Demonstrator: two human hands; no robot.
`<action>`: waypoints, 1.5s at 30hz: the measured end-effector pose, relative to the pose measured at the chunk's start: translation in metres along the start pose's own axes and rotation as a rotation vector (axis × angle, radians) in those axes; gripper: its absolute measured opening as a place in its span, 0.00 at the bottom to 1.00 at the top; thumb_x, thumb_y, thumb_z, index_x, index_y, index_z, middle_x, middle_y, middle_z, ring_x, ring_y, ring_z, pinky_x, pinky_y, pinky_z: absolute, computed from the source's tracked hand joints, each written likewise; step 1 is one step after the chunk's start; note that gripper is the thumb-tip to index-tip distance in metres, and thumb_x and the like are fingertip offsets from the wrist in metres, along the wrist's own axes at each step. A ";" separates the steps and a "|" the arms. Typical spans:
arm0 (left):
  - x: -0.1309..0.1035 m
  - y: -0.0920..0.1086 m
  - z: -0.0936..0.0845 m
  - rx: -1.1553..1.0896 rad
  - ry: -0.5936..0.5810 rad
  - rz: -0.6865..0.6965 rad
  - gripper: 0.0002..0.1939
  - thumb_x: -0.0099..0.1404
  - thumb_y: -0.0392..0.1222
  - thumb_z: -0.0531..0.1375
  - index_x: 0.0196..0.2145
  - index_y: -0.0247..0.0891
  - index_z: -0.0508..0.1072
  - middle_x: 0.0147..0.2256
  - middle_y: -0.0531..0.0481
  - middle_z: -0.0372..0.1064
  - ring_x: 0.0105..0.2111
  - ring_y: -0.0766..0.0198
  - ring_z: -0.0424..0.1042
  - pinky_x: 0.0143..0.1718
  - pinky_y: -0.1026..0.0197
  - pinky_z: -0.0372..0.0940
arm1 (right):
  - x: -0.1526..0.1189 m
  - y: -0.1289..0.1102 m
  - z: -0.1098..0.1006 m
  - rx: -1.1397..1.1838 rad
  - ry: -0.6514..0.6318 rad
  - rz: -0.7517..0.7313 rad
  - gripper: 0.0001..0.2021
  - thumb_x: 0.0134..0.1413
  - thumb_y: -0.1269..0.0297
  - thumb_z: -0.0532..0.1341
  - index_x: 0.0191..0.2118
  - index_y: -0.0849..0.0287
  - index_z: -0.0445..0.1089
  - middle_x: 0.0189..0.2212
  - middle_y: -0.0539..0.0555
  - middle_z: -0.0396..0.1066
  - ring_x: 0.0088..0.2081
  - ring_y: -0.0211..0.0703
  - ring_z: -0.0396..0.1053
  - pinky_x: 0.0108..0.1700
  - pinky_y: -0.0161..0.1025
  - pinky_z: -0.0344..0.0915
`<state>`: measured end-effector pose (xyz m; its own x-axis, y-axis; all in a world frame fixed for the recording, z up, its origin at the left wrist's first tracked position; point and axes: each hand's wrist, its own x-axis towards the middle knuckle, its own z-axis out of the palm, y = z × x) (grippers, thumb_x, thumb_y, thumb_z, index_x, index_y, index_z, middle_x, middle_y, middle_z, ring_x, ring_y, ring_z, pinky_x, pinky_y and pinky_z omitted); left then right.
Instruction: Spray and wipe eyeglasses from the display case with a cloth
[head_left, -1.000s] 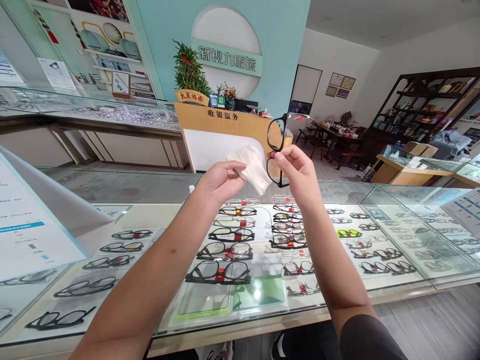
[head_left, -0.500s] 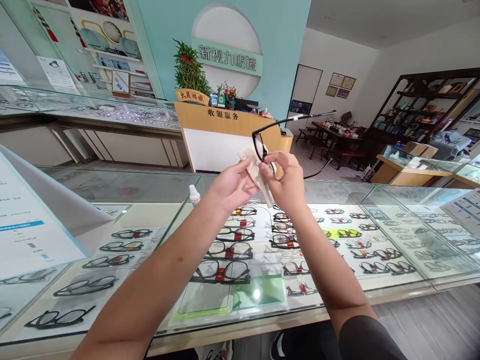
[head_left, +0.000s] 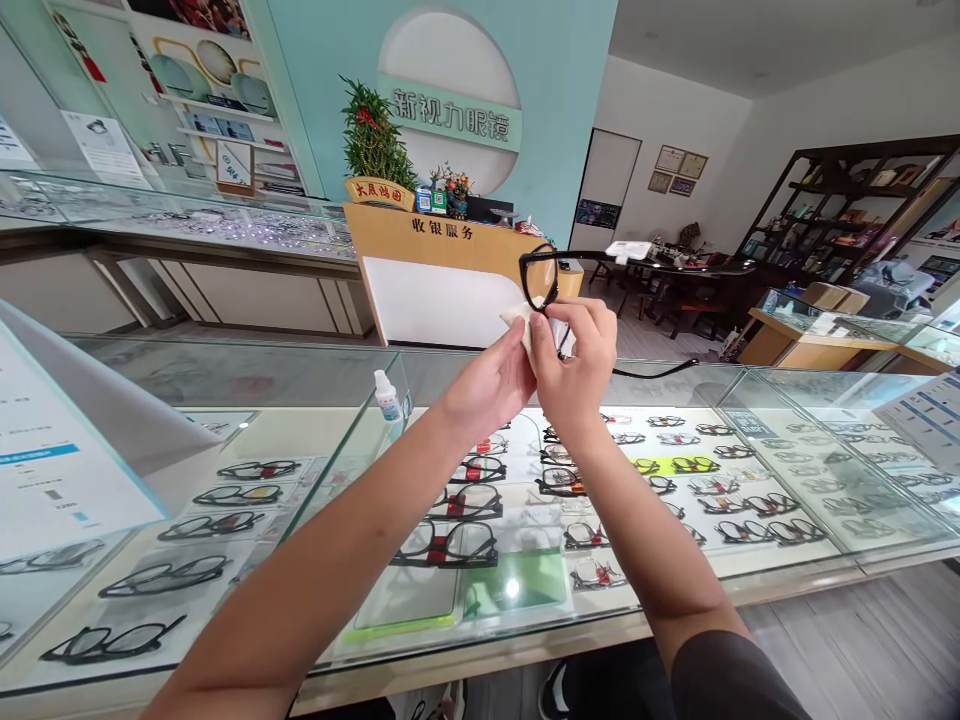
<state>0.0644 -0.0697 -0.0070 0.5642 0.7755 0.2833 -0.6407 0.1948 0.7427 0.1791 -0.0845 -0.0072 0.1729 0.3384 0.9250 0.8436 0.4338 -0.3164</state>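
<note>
Above the glass counter, a pair of black-framed eyeglasses [head_left: 541, 278] is held up, one lens standing clear above the fingers and both temples stretching to the right. A white tag [head_left: 628, 251] hangs on the upper temple. My right hand [head_left: 579, 355] pinches the frame near its middle, thumb in front. My left hand [head_left: 499, 385] is closed on a pale cleaning cloth [head_left: 527, 318], which is bunched against the lower part of the glasses. The fingers and cloth hide the other lens. A white spray bottle [head_left: 388, 398] stands on the counter left of my hands.
Beneath me runs a glass display counter [head_left: 480, 628] with rows of eyeglasses [head_left: 465, 540] inside. A printed sheet [head_left: 52, 440] stands at the left edge. Across the aisle are a cashier desk [head_left: 435, 275], a potted plant [head_left: 375, 140] and a dark wooden table [head_left: 660, 285].
The glasses have turned, so the temples point more to the right and the tag shows larger. The cloth is more bunched up, and my left hand has shifted right, closer to my right hand.
</note>
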 end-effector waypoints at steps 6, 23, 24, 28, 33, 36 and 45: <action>0.002 -0.013 -0.012 0.194 -0.030 0.020 0.14 0.65 0.42 0.76 0.48 0.41 0.85 0.53 0.45 0.83 0.66 0.46 0.74 0.72 0.45 0.63 | 0.008 0.010 -0.002 0.184 0.131 0.114 0.10 0.76 0.57 0.58 0.42 0.53 0.72 0.47 0.60 0.77 0.54 0.52 0.75 0.59 0.51 0.70; 0.017 0.046 -0.048 0.070 0.435 -0.044 0.15 0.58 0.20 0.63 0.41 0.33 0.80 0.38 0.43 0.81 0.40 0.59 0.80 0.52 0.56 0.78 | 0.027 0.020 -0.053 -0.294 -0.732 -0.158 0.04 0.68 0.72 0.65 0.41 0.56 0.78 0.41 0.56 0.83 0.50 0.56 0.73 0.68 0.58 0.55; 0.016 0.048 -0.048 0.078 0.404 -0.057 0.16 0.57 0.21 0.63 0.42 0.33 0.80 0.41 0.41 0.81 0.43 0.56 0.81 0.55 0.52 0.78 | 0.026 0.019 -0.052 -0.337 -0.727 -0.162 0.05 0.68 0.72 0.66 0.41 0.56 0.78 0.41 0.56 0.83 0.50 0.56 0.72 0.69 0.59 0.54; 0.013 0.056 -0.052 0.115 0.268 -0.071 0.21 0.48 0.21 0.58 0.40 0.32 0.79 0.46 0.35 0.82 0.55 0.46 0.80 0.65 0.42 0.74 | 0.025 0.019 -0.046 -0.447 -0.684 -0.159 0.05 0.68 0.72 0.66 0.43 0.57 0.79 0.42 0.58 0.83 0.51 0.59 0.72 0.70 0.62 0.53; 0.009 0.058 -0.061 0.231 0.089 -0.084 0.20 0.57 0.21 0.61 0.46 0.31 0.82 0.49 0.34 0.82 0.60 0.45 0.79 0.71 0.44 0.69 | 0.025 0.018 -0.043 -0.391 -0.660 -0.188 0.05 0.68 0.71 0.66 0.42 0.55 0.79 0.41 0.57 0.82 0.51 0.57 0.71 0.70 0.61 0.55; 0.010 0.050 -0.060 0.233 0.005 -0.062 0.15 0.65 0.26 0.66 0.49 0.31 0.83 0.50 0.34 0.82 0.59 0.47 0.80 0.73 0.45 0.66 | 0.023 0.016 -0.041 -0.355 -0.659 -0.174 0.05 0.69 0.70 0.64 0.44 0.57 0.79 0.42 0.58 0.82 0.51 0.57 0.71 0.67 0.58 0.57; 0.018 0.009 -0.040 0.270 0.155 0.131 0.15 0.64 0.40 0.75 0.47 0.35 0.82 0.47 0.42 0.82 0.51 0.56 0.80 0.60 0.52 0.72 | 0.012 0.000 -0.024 -0.449 -0.665 -0.216 0.14 0.68 0.79 0.57 0.45 0.61 0.79 0.43 0.62 0.82 0.52 0.60 0.72 0.69 0.60 0.56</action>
<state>0.0475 -0.0296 -0.0196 0.3872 0.8693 0.3071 -0.5299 -0.0627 0.8458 0.1936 -0.1008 0.0093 -0.2341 0.7698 0.5938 0.9707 0.2191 0.0986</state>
